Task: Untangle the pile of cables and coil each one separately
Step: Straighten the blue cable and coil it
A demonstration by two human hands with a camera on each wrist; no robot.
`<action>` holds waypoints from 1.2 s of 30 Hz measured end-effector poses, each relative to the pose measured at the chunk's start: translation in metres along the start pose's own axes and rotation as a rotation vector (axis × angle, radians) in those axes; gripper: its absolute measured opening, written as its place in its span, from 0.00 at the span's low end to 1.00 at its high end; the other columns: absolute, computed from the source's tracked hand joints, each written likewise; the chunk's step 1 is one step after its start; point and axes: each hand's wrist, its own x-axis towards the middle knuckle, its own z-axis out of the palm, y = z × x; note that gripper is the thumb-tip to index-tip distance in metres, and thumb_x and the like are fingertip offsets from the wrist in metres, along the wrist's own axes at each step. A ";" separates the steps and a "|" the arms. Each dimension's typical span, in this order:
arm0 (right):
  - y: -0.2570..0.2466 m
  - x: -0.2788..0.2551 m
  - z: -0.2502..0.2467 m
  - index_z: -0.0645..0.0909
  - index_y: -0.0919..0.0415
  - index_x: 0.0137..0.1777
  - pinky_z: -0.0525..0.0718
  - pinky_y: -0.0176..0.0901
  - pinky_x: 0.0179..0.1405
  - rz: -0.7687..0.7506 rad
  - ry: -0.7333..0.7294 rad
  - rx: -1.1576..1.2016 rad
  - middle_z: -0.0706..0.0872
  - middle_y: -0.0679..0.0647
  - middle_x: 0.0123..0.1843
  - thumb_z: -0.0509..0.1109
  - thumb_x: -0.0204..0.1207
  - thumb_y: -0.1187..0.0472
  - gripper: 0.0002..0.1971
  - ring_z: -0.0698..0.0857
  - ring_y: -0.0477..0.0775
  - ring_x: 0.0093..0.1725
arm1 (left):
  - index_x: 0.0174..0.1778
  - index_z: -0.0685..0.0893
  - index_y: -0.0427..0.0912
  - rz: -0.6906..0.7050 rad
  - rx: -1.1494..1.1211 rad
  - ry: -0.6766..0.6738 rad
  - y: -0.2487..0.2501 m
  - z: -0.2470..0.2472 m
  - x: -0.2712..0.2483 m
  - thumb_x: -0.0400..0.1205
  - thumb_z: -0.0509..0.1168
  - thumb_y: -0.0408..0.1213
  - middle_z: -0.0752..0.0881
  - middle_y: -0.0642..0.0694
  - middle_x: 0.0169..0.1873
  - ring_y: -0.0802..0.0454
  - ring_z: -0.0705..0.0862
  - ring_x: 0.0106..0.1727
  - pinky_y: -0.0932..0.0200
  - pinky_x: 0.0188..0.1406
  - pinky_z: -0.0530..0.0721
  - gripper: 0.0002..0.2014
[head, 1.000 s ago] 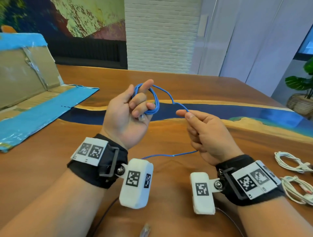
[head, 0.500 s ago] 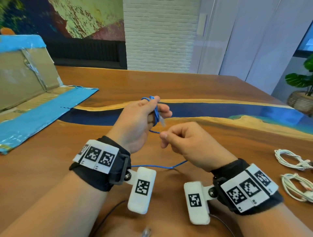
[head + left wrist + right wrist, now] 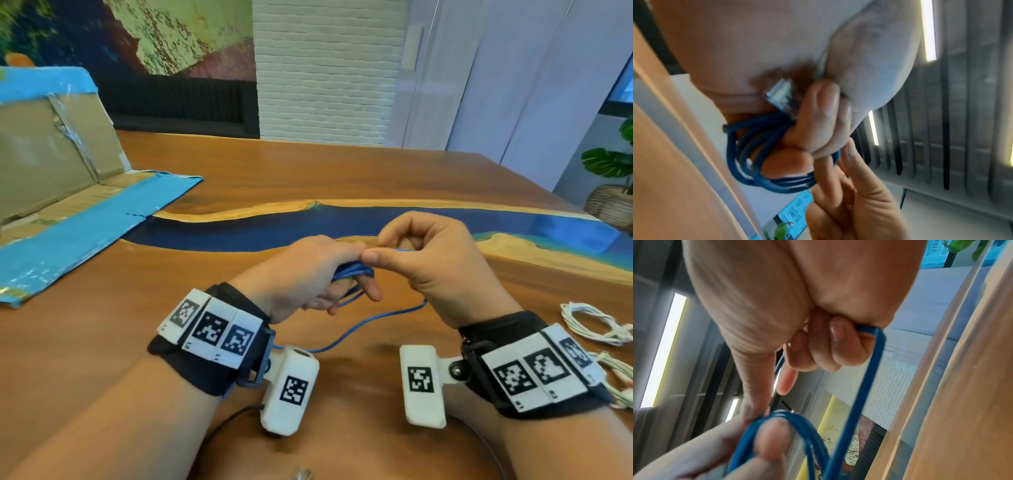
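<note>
Thin blue round cable [image 3: 352, 274] is wound in several loops around the fingers of the left hand [image 3: 305, 277], which curl to grip the bundle above the wooden table with its blue resin strip [image 3: 239, 192]. Its clear plastic plug [image 3: 780, 92] lies against the palm. Right hand [image 3: 435, 263] pinches the cable's free run between thumb and forefinger, touching the left fingertips. Slack trails down to the tabletop. Two coiled white cables [image 3: 589, 322] lie at the right. Opened cardboard box with blue tape [image 3: 51, 164] sits at the left; contents not visible.

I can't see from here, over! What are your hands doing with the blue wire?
Left hand holds blue cable coiled round fingers. Right hand pinches loose strand. Tail trails on table. Nothing blocking.
</note>
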 end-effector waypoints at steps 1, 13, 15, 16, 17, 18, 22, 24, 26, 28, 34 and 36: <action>-0.002 -0.001 -0.002 0.90 0.59 0.47 0.65 0.34 0.24 0.002 -0.024 0.013 0.70 0.55 0.23 0.84 0.66 0.55 0.13 0.65 0.48 0.23 | 0.47 0.88 0.27 0.016 -0.069 -0.017 0.001 0.001 -0.001 0.93 0.50 0.48 0.61 0.47 0.17 0.48 0.56 0.20 0.53 0.33 0.73 0.30; 0.004 -0.001 0.011 0.84 0.68 0.47 0.58 0.36 0.18 0.134 -0.125 0.122 0.62 0.47 0.22 0.59 0.90 0.49 0.23 0.58 0.45 0.20 | 0.31 0.80 0.41 0.047 -0.577 -0.013 0.008 0.002 0.000 0.91 0.53 0.47 0.56 0.52 0.20 0.53 0.53 0.18 0.59 0.31 0.77 0.25; 0.006 0.001 0.011 0.86 0.66 0.58 0.57 0.35 0.18 0.199 -0.103 0.245 0.63 0.47 0.25 0.58 0.91 0.55 0.18 0.57 0.45 0.22 | 0.34 0.79 0.41 0.060 -0.646 0.017 0.008 0.001 0.000 0.92 0.52 0.47 0.57 0.53 0.21 0.54 0.53 0.19 0.60 0.30 0.77 0.23; 0.006 0.002 0.011 0.86 0.64 0.63 0.57 0.35 0.18 0.225 -0.099 0.304 0.65 0.48 0.26 0.58 0.92 0.58 0.16 0.58 0.45 0.22 | 0.37 0.79 0.40 0.075 -0.679 0.025 0.008 0.001 0.000 0.92 0.52 0.46 0.58 0.53 0.21 0.54 0.54 0.19 0.60 0.31 0.77 0.22; 0.006 0.002 0.012 0.86 0.60 0.66 0.57 0.35 0.18 0.251 -0.093 0.350 0.67 0.49 0.27 0.58 0.92 0.60 0.16 0.58 0.45 0.22 | 0.41 0.80 0.39 0.093 -0.707 0.033 0.007 0.002 0.001 0.93 0.52 0.46 0.59 0.53 0.21 0.55 0.56 0.19 0.60 0.32 0.77 0.21; 0.006 0.002 0.013 0.86 0.58 0.68 0.57 0.36 0.18 0.274 -0.089 0.386 0.69 0.51 0.28 0.57 0.92 0.62 0.16 0.59 0.45 0.22 | 0.44 0.82 0.38 0.110 -0.733 0.046 0.006 0.003 0.003 0.93 0.52 0.45 0.60 0.53 0.21 0.56 0.59 0.19 0.60 0.34 0.78 0.21; 0.012 -0.001 0.023 0.84 0.59 0.71 0.72 0.37 0.15 0.340 -0.120 0.410 0.75 0.55 0.33 0.57 0.91 0.67 0.17 0.65 0.47 0.20 | 0.57 0.86 0.34 0.201 -0.918 0.105 0.006 -0.002 0.006 0.93 0.50 0.44 0.65 0.54 0.22 0.59 0.68 0.20 0.60 0.46 0.81 0.22; 0.014 -0.004 0.032 0.83 0.61 0.71 0.78 0.39 0.14 0.359 -0.174 0.356 0.77 0.57 0.35 0.57 0.90 0.69 0.16 0.66 0.46 0.17 | 0.67 0.82 0.31 0.266 -1.014 0.120 0.008 -0.007 0.005 0.93 0.50 0.43 0.74 0.53 0.25 0.58 0.80 0.27 0.60 0.55 0.86 0.22; 0.014 -0.007 0.040 0.80 0.60 0.73 0.81 0.40 0.14 0.374 -0.253 0.300 0.79 0.59 0.36 0.57 0.90 0.69 0.17 0.66 0.47 0.16 | 0.73 0.77 0.28 0.326 -1.002 0.190 0.008 -0.008 0.006 0.93 0.50 0.41 0.84 0.50 0.34 0.53 0.90 0.41 0.56 0.63 0.88 0.21; 0.011 -0.011 0.043 0.78 0.58 0.75 0.81 0.41 0.15 0.374 -0.357 0.236 0.80 0.59 0.35 0.57 0.91 0.68 0.17 0.66 0.48 0.16 | 0.72 0.77 0.28 0.358 -0.860 0.321 0.007 -0.008 0.008 0.94 0.52 0.38 0.89 0.46 0.40 0.45 0.93 0.52 0.53 0.63 0.88 0.19; -0.003 -0.013 0.032 0.88 0.67 0.45 0.80 0.43 0.20 0.271 -0.456 0.048 0.72 0.52 0.21 0.66 0.88 0.57 0.16 0.68 0.48 0.18 | 0.58 0.84 0.42 0.266 -0.280 0.487 0.003 -0.007 0.009 0.93 0.56 0.36 0.92 0.45 0.43 0.45 0.92 0.47 0.59 0.43 0.85 0.10; -0.005 -0.011 0.028 0.87 0.66 0.42 0.75 0.42 0.19 0.223 -0.375 0.079 0.67 0.49 0.21 0.68 0.87 0.59 0.14 0.65 0.49 0.18 | 0.56 0.86 0.40 0.195 -0.082 0.470 -0.001 -0.005 0.011 0.93 0.57 0.36 0.92 0.42 0.43 0.45 0.88 0.40 0.53 0.42 0.86 0.12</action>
